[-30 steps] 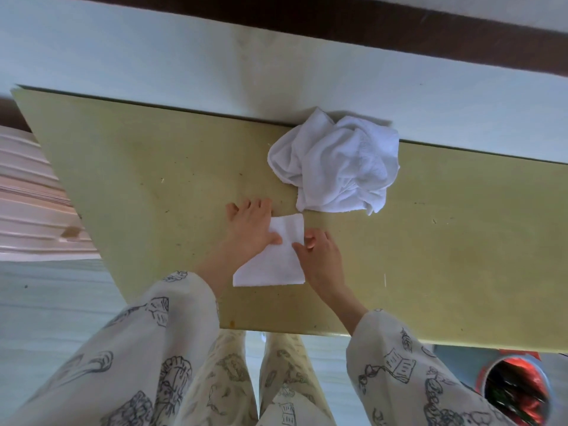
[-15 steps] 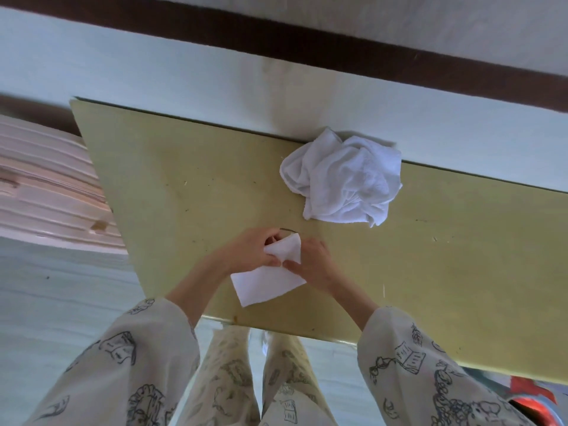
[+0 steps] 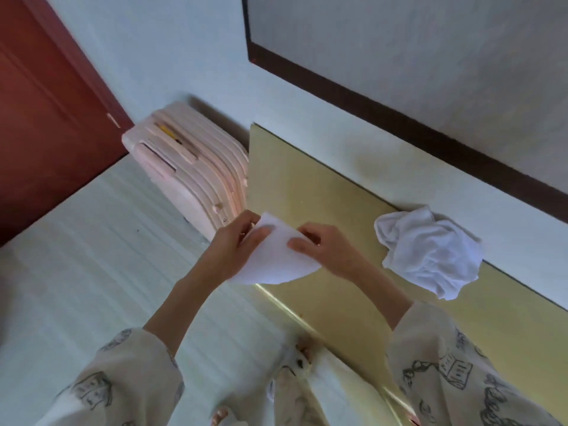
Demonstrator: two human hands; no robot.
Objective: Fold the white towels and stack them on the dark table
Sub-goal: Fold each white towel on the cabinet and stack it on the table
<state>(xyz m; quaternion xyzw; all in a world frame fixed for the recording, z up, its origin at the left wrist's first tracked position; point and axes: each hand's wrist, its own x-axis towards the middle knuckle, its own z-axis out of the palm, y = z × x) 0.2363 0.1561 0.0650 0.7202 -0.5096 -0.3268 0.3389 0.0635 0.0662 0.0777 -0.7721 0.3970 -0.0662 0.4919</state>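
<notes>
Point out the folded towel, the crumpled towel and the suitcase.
folded towel [image 3: 273, 259]: head view, middle of its top face.
crumpled towel [image 3: 430, 250]: head view, centre of the heap.
suitcase [image 3: 196, 173]: head view, ribbed side.

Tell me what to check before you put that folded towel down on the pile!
1. Both hands hold the folded towel: ok, left hand and right hand pinch it.
2. Towel lifted off the yellow table: ok.
3. Fold neat and square: cannot tell, hands cover its edges.
4. Dark table or pile in sight: not ok, neither shows.
5. More towels left to fold: ok, a crumpled towel lies by the wall.
</notes>
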